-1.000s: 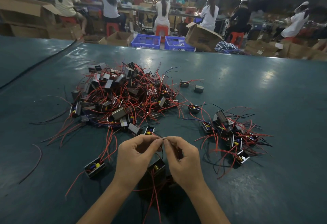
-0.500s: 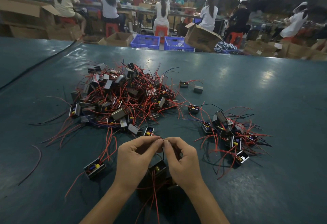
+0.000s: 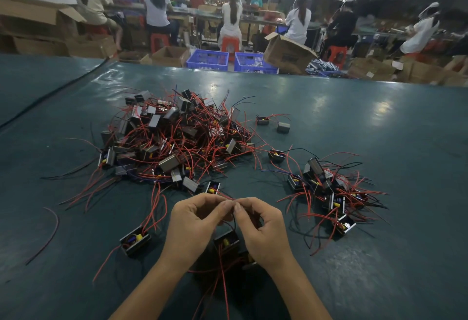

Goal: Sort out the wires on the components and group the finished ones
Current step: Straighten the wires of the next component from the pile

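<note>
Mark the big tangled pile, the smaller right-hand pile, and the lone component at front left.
Big pile (image 3: pixel 177 142), head view: heap's middle.
Smaller pile (image 3: pixel 326 187), head view: its centre.
Lone component (image 3: pixel 135 240), head view: open top.

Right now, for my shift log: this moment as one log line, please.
left hand: pinches wire | right hand: pinches wire | component: below hands | large pile: ahead-left | smaller group: right

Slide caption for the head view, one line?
Left hand and right hand pinch wires of a component; large tangled pile left, smaller pile right.
</note>
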A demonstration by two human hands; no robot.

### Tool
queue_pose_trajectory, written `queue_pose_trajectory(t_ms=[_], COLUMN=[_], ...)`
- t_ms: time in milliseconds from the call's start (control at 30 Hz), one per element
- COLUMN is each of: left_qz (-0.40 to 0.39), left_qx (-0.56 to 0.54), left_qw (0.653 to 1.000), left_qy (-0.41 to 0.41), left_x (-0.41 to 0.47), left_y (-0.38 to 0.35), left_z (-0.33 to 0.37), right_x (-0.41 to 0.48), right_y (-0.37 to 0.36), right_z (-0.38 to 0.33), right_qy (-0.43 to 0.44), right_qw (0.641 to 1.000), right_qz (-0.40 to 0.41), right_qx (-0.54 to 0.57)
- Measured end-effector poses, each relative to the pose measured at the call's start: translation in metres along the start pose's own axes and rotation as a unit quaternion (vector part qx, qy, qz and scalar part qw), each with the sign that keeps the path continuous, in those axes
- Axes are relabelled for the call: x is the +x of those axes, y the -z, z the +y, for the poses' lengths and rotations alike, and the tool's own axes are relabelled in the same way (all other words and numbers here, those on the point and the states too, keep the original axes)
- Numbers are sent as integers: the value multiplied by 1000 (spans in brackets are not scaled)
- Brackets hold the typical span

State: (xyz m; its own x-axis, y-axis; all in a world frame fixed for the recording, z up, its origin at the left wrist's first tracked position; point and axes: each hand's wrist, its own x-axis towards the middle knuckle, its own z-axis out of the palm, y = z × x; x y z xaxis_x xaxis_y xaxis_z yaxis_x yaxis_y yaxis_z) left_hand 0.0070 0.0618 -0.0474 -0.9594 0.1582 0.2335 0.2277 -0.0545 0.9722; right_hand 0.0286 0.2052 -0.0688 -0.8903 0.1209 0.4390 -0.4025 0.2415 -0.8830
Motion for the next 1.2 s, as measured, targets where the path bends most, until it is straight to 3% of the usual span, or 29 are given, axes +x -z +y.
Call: queue_pose_trajectory(t_ms=[267, 400, 633, 800, 867, 933, 1067, 1133, 1200], left_qz=[1, 3, -7, -25, -44, -57, -88, -110, -115], left_qx=[-22, -31, 43, 138, 131, 27, -186, -252, -282], left_qw=[999, 997, 998, 989, 987, 977, 890, 853, 842], left_qy=[50, 69, 48, 35, 84, 202, 407, 444, 446], left_x=[5, 6, 6, 8, 9, 12, 14, 14, 12], left_y=[5, 4, 8, 12, 13, 13, 14, 16, 15], left_z=[1, 2, 3, 4, 4, 6, 8, 7, 7], right_x=[0, 0, 0, 0, -1, -2, -2, -2, -2], right_y=[-1, -4, -4, -3, -3, -4, -6, -7, -7], right_z=[3, 3, 6, 7, 6, 4, 1, 0, -1], right_qy=[64, 70, 31, 58, 93, 128, 209, 236, 221], right_qw=[991, 990, 998, 988, 977, 964, 927, 913, 923], right_qz=[15, 19, -28, -12, 5, 24, 50, 56, 52], right_qx=[-118, -118, -56, -145, -193, -231, -308, -327, -312])
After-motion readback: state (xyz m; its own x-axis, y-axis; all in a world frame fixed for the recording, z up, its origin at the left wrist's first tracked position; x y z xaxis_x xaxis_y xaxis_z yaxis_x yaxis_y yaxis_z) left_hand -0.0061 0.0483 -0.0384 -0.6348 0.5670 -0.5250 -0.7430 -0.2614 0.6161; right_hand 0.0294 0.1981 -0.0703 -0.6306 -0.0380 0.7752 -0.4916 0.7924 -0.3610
